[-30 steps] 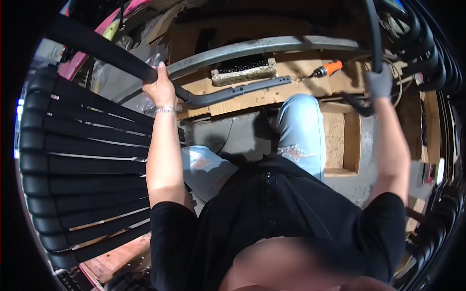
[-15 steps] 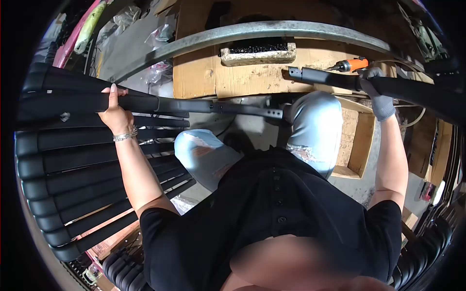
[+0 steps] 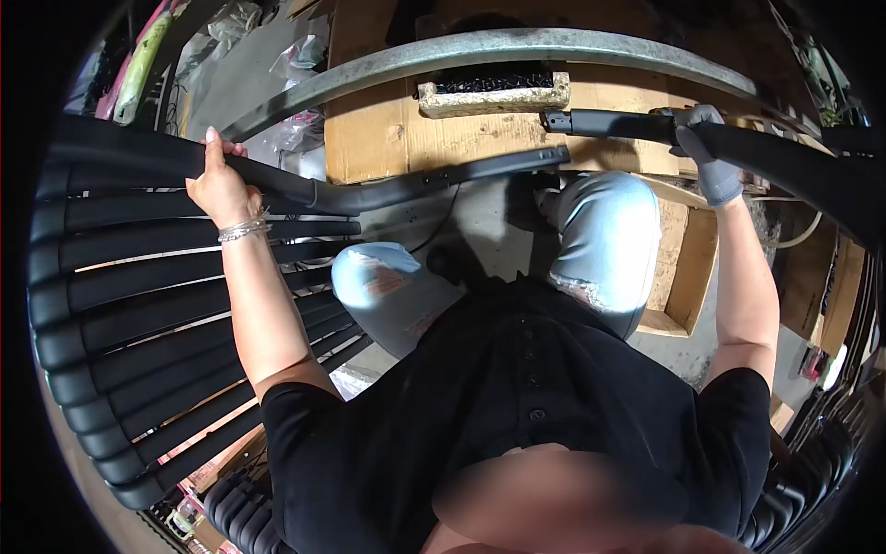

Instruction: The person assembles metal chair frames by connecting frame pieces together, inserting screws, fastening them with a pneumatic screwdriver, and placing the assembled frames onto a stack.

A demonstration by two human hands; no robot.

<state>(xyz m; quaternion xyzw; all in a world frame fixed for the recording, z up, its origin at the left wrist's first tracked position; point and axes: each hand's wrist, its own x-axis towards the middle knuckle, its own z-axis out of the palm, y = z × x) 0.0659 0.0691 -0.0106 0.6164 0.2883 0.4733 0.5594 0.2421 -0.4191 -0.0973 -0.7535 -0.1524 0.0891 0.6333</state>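
Observation:
My left hand (image 3: 221, 185), bare with bracelets at the wrist, is closed around a long black padded bar (image 3: 360, 196). The bar's narrow end, pierced with small holes, reaches over the front edge of the cardboard-covered bench. In a grey glove, my right hand (image 3: 705, 152) grips a second black padded bar (image 3: 618, 124). That bar's narrow end with a hole hangs above the cardboard, apart from the first bar's tip. The outer ends of both bars run into the dark edges of the view.
More black padded bars (image 3: 175, 332) lie in a row at my left. On the cardboard (image 3: 369, 138), a foam tray (image 3: 494, 100) holds small dark parts behind a curved metal rail (image 3: 498, 42). An open wooden box (image 3: 697, 268) stands beside my right knee.
The left bar has tilted, its narrow end rising from above my knees to the bench edge. The right bar and gloved hand have shifted slightly up in view. The orange-handled driver is now hidden.

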